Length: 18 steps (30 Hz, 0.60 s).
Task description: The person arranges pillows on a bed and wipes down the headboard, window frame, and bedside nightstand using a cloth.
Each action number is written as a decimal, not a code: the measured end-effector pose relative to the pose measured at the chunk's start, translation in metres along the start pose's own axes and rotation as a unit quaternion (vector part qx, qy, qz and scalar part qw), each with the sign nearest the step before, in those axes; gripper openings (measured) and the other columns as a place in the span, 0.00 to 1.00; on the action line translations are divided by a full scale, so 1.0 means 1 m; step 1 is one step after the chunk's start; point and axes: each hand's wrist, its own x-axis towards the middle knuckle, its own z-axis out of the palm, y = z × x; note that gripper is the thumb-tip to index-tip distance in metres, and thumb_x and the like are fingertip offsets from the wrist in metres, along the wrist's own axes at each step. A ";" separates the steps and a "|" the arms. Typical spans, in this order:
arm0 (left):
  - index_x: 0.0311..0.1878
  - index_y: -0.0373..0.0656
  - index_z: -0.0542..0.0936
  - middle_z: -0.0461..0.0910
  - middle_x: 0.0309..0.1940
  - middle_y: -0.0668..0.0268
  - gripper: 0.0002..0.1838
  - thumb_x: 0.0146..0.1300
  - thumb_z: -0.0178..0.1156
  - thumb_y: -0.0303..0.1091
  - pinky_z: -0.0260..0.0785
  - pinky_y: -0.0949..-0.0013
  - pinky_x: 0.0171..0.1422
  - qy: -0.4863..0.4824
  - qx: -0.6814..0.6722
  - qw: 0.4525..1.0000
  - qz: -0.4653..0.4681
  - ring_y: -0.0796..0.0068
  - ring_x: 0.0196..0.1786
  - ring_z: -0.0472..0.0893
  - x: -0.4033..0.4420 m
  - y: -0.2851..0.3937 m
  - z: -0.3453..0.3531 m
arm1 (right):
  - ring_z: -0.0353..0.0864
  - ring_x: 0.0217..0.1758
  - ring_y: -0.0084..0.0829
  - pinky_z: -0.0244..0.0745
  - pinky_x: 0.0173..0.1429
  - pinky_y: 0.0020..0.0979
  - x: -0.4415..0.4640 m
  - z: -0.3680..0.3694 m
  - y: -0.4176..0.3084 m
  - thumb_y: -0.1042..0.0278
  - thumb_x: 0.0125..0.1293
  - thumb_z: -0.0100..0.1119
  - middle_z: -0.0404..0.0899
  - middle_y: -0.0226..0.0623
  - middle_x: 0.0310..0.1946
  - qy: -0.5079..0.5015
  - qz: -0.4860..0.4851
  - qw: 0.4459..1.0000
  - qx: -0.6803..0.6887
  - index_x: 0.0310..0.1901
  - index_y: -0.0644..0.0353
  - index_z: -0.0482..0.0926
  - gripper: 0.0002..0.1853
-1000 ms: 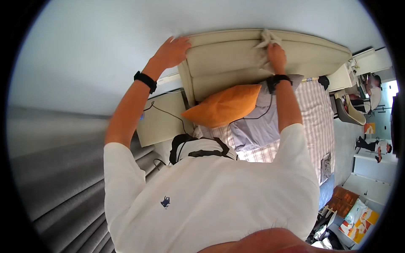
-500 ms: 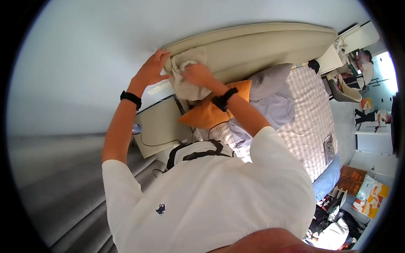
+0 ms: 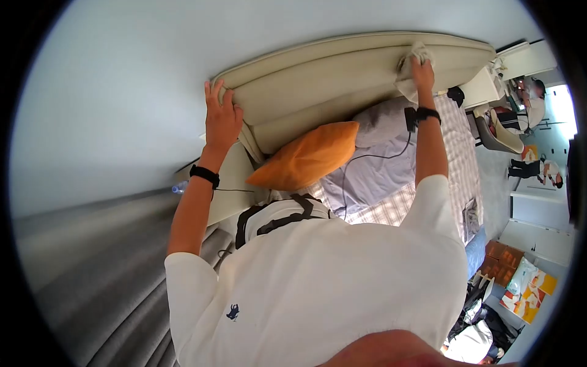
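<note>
A beige padded headboard (image 3: 324,79) stands against the wall behind the bed. Near its left end, my left hand (image 3: 222,119) rests on the edge with fingers apart. Toward the right end, my right hand (image 3: 422,74) is closed on a crumpled beige cloth (image 3: 406,85) pressed against the headboard's front. Part of the cloth is hidden behind the fingers. Below the headboard lie an orange pillow (image 3: 306,158) and a grey pillow (image 3: 382,122). A black cable (image 3: 373,157) runs down from the device on my right wrist.
A checked sheet (image 3: 455,153) and a lilac cloth (image 3: 367,183) cover the bed. A bedside table (image 3: 232,177) stands at the left, near a plastic bottle (image 3: 180,187) and grey curtains (image 3: 110,269). Two other people are in the background at the right, near a chair (image 3: 498,134).
My right hand has swept the cloth along the headboard from its left end to near its right end. My left hand has shifted slightly left and down, staying at the left edge.
</note>
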 end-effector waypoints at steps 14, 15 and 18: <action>0.60 0.40 0.71 0.55 0.70 0.52 0.29 0.51 0.53 0.17 0.49 0.42 0.76 0.024 -0.136 0.990 -0.001 0.36 0.77 0.44 -0.003 0.004 0.007 | 0.80 0.52 0.49 0.74 0.55 0.50 -0.160 0.078 -0.213 0.57 0.63 0.53 0.82 0.51 0.47 0.001 -0.192 0.977 0.089 0.63 0.59 0.72 0.27; 0.59 0.41 0.71 0.55 0.70 0.53 0.29 0.50 0.54 0.17 0.47 0.42 0.77 0.020 -0.150 0.988 -0.023 0.36 0.77 0.44 -0.007 0.005 0.008 | 0.78 0.53 0.51 0.72 0.58 0.49 -0.193 0.061 -0.234 0.55 0.64 0.53 0.80 0.51 0.50 -0.105 -0.177 0.962 0.180 0.64 0.60 0.71 0.28; 0.61 0.44 0.70 0.54 0.72 0.54 0.30 0.51 0.57 0.16 0.47 0.44 0.77 0.040 -0.119 0.992 -0.012 0.37 0.77 0.46 -0.018 0.006 0.015 | 0.77 0.52 0.50 0.72 0.58 0.39 -0.258 0.051 -0.250 0.63 0.63 0.57 0.78 0.51 0.52 -0.209 -0.251 0.882 0.340 0.64 0.59 0.70 0.27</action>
